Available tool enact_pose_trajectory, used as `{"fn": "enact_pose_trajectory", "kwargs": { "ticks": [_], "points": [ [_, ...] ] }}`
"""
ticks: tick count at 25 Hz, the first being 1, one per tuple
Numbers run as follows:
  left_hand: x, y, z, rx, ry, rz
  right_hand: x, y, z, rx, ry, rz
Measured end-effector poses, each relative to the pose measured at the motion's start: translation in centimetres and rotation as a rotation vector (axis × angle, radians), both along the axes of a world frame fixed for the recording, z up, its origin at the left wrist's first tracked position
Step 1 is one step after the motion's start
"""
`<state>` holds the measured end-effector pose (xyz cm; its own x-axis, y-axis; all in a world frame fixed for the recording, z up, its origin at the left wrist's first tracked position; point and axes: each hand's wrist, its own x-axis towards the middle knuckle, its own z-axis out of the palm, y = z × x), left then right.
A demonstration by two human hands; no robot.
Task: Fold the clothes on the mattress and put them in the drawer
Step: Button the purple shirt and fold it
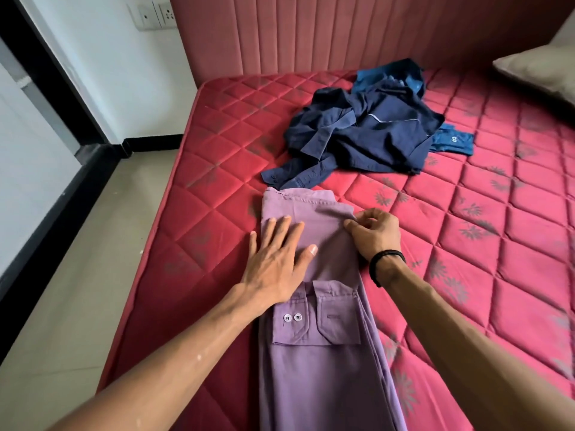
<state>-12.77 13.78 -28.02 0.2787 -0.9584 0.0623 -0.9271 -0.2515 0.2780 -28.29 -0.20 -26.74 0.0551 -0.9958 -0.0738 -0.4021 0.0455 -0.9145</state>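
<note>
The long lilac cotton shirt [314, 306] runs away from the person; left hand [277, 259] presses flat, right hand [373, 234] pinches its right edge.

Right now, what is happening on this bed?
A person is folding a purple shirt on the red mattress. The left hand presses it flat, and the right hand pinches its right edge. A heap of dark blue clothes lies beyond it, not yet folded.
</note>
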Motion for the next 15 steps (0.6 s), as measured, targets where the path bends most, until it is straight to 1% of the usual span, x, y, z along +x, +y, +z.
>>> {"fn": "enact_pose_trajectory", "kwargs": {
  "ticks": [2,3,4,6,8,9,10,12,14,15],
  "points": [
    [0.4,0.0,-0.5,0.017,0.045,0.029,0.1,0.3,-0.4,-0.020,-0.010,0.001],
    [0.4,0.3,-0.8,0.003,0.032,0.032,0.1,0.6,-0.5,-0.007,-0.013,0.001],
    [0.3,0.5,-1.0,-0.019,0.002,0.032,0.3,0.6,-0.3,0.021,-0.064,-0.013],
    [-0.1,0.9,-1.3,-0.072,-0.045,0.051,0.6,0.1,0.5,0.109,-0.277,-0.052],
    [-0.5,1.3,-1.3,-0.151,-0.045,0.079,1.3,-0.1,1.3,0.255,-0.537,-0.017],
    [-0.6,1.4,-1.2,-0.192,-0.045,0.075,1.7,0.1,1.6,0.330,-0.637,0.014],
    [-0.6,1.6,-1.1,-0.222,-0.050,0.056,2.2,0.3,1.4,0.401,-0.694,0.048],
    [-0.6,1.7,-1.2,-0.237,-0.066,0.007,3.0,0.8,0.6,0.495,-0.633,0.063],
    [-0.7,1.6,-1.3,-0.213,-0.091,-0.003,3.3,1.5,1.1,0.524,-0.498,0.034],
    [-0.6,1.6,-1.4,-0.203,-0.100,0.009,3.5,1.6,1.7,0.521,-0.443,0.063]
  ]
}}
